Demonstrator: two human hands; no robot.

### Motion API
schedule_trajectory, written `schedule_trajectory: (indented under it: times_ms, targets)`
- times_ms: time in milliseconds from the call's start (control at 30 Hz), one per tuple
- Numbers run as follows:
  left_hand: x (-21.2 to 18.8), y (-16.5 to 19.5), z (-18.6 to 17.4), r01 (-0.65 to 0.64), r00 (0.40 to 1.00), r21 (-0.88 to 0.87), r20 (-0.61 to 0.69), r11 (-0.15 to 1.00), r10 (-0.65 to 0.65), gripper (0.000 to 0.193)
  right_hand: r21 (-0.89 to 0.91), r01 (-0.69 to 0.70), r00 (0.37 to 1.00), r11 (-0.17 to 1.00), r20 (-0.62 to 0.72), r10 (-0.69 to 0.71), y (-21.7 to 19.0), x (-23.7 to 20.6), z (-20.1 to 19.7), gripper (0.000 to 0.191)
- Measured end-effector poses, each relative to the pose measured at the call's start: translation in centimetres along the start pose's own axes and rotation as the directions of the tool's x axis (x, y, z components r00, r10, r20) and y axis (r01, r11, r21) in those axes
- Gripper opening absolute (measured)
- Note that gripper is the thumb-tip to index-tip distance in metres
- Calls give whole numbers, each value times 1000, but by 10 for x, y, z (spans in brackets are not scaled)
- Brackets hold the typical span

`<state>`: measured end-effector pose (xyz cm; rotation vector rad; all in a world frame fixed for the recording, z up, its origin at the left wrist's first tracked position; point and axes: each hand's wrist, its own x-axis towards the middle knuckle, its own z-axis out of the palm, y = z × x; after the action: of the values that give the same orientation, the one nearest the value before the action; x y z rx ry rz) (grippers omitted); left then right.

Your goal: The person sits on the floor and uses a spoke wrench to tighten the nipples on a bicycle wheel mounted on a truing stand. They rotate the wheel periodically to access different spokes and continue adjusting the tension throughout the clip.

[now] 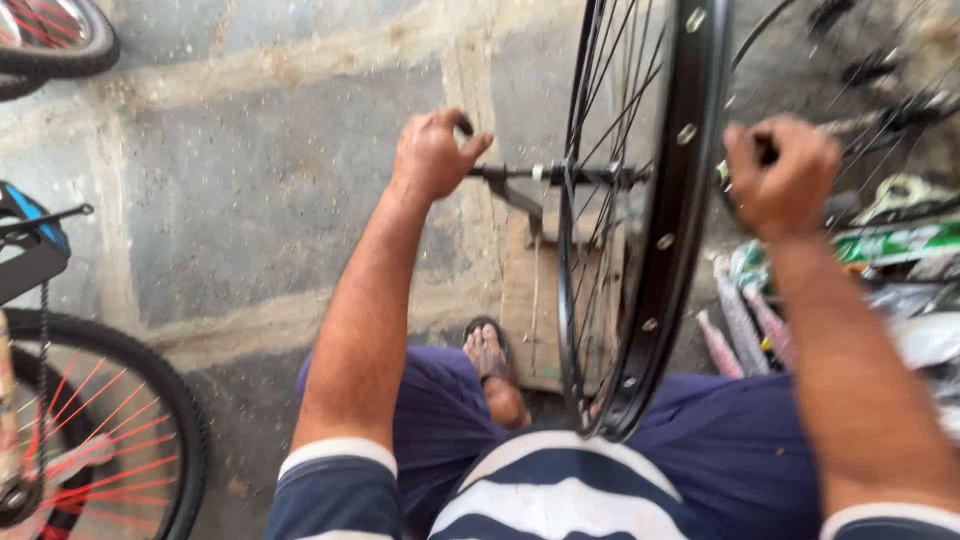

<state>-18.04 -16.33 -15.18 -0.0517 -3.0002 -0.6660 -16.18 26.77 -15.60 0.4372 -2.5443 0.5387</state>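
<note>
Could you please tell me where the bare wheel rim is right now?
In the head view the black wheel rim stands upright, right of centre, between the left hand and right hand, which grip its axle ends above a wooden board.

Glossy black metal wheel rim (672, 250) with thin steel spokes (600, 200); rough grey stone-slab floor (260, 190); worn matt brown cardboard piece (530, 300).

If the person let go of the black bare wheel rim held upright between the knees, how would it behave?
The rim stands on edge, so it would probably roll or tip. Thin spokes suggest it is light yet stiff. Both hands, left and right, grip its axle ends.
</note>
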Motion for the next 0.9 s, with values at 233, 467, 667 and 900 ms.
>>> schedule_trajectory:
  times_ms: [233,467,667,900]
  targets:
    - [-6,-23,22,-189,963,-55,-205,980,174,38,166,2,994,986,-109,17,-2,-11,10,19]
    - [-6,-21,23,-117,988,-99,-110,988,106,40,374,-404,902,834,312,297,-27,6,-2,21]
    - [-8,-17,20,-183,957,-43,-236,982,168,38,119,5,995,993,-102,7,-8,-8,8,28]
    - [-15,10,-4,-139,965,-5,-226,990,134,30,-10,-118,949,993,293,115,20,12,2,37]
